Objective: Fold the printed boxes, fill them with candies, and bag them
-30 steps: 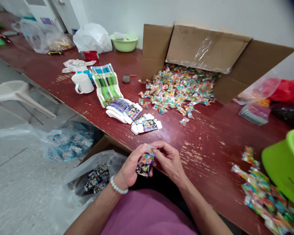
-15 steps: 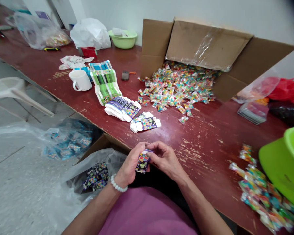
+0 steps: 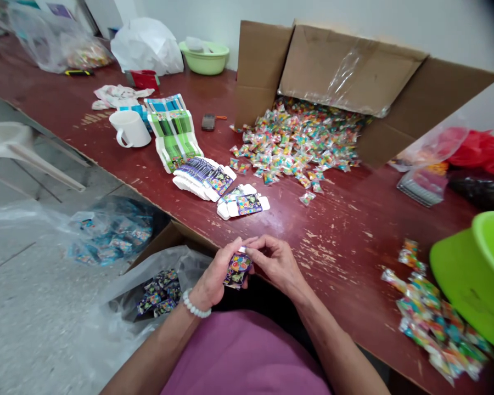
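At the near edge of the red table (image 3: 346,241), both my hands hold one small purple printed box (image 3: 236,270). My left hand (image 3: 216,277) wraps round its lower part, a white bead bracelet on the wrist. My right hand (image 3: 274,260) pinches the box's top flap with fingertips pressed together. Just beyond lie flat purple box blanks (image 3: 242,204) and a fanned stack of them (image 3: 203,178). A pile of colourful wrapped sweets (image 3: 296,145) spills from a tipped cardboard carton (image 3: 354,77).
Green and blue box blanks (image 3: 173,134) and a white mug (image 3: 127,129) sit at left. A green plastic basin (image 3: 475,274) and more sweets (image 3: 434,323) lie at right. Below the table's edge, a lined carton with filled purple boxes (image 3: 158,296) and a bag of blue ones (image 3: 111,236).
My hands turned the purple box slightly and my right fingers shifted onto its top flap. The view drifted a little, so the table's things sit lower left.
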A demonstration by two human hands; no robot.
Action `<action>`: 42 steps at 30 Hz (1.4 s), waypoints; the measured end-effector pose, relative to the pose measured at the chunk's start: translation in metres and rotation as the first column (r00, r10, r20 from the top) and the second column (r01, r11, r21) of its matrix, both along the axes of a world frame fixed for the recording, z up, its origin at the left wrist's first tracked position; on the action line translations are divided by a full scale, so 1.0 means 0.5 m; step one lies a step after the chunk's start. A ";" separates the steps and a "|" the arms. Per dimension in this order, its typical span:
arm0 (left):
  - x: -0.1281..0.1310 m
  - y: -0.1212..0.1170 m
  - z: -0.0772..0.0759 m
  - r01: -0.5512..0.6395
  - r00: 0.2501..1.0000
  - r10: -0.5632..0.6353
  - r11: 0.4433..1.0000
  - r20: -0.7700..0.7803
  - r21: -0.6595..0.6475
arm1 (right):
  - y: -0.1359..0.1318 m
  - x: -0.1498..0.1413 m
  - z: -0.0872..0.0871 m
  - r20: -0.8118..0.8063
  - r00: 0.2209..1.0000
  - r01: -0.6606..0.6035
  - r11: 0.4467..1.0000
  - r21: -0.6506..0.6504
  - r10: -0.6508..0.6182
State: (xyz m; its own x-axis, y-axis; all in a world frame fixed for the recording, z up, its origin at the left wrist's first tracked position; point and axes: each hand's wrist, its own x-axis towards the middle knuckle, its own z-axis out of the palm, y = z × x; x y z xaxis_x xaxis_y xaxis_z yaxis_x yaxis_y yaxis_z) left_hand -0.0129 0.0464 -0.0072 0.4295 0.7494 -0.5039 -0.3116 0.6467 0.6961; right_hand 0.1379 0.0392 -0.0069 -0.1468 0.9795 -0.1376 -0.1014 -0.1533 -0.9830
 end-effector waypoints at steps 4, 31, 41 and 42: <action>-0.003 0.003 0.007 -0.005 1.000 0.005 1.000 -0.026 0.029 | 0.003 0.001 0.018 -0.001 1.000 -0.026 1.000 0.000 0.026; -0.274 -0.017 -0.052 0.124 0.469 0.385 0.862 -0.795 0.491 | 0.215 0.113 -0.058 0.786 0.518 0.148 0.941 0.306 -0.337; -0.136 0.039 0.004 0.136 0.587 0.518 0.695 -0.622 0.706 | 0.223 0.092 -0.066 0.513 0.780 0.344 0.930 0.130 -0.360; -0.134 0.041 0.009 0.120 0.583 0.543 0.678 -0.604 0.725 | 0.215 0.100 -0.057 0.486 0.802 0.330 0.936 0.126 -0.348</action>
State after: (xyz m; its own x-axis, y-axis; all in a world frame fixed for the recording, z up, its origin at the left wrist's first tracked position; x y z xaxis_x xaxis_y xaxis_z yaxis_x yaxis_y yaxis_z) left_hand -0.0798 0.0668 -0.0027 -0.0645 0.9910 0.1174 0.4548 -0.0755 0.8874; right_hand 0.1880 0.1468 -0.0355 0.2738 0.9595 -0.0666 0.3578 -0.1659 -0.9189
